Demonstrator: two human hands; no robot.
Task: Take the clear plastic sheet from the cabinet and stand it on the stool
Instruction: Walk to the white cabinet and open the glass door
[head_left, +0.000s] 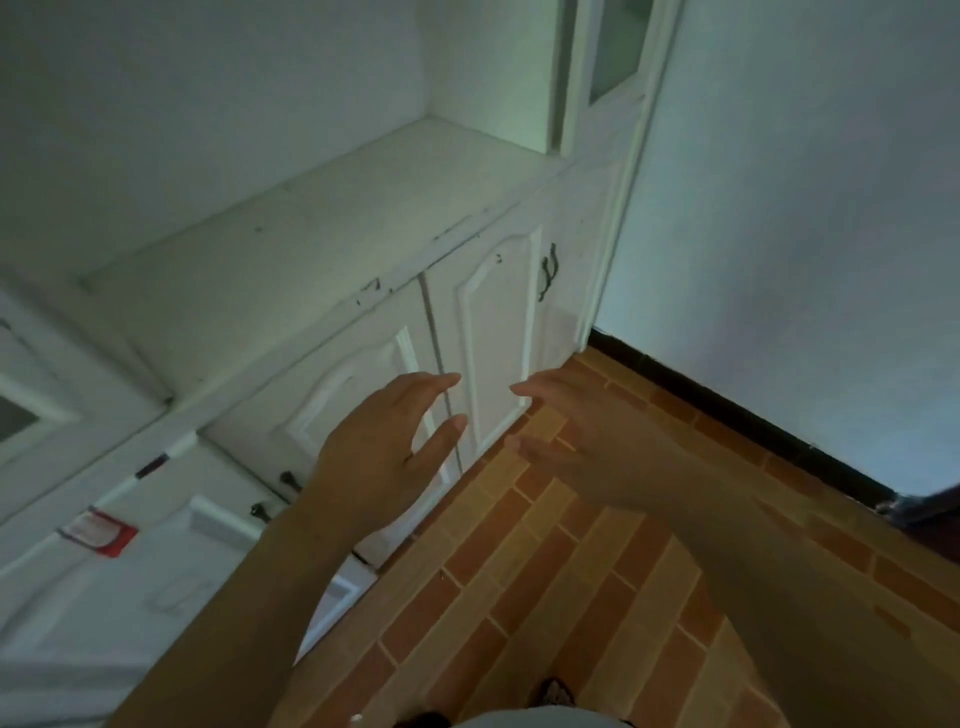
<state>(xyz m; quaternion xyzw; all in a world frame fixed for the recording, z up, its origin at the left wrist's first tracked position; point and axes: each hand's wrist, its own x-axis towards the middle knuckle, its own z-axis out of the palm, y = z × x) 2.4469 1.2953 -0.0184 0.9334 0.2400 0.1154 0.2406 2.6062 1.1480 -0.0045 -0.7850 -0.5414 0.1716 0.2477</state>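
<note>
White cabinet (498, 322) doors face two open, empty hands (374, 457).

Right hand (566, 441): motion-blurred, finger outlines indistinct.
White wooden cabinet (322, 260): doors closed, contents hidden; left part cut off by frame edge.
Red-and-white label (98, 531): text unreadable.
</note>
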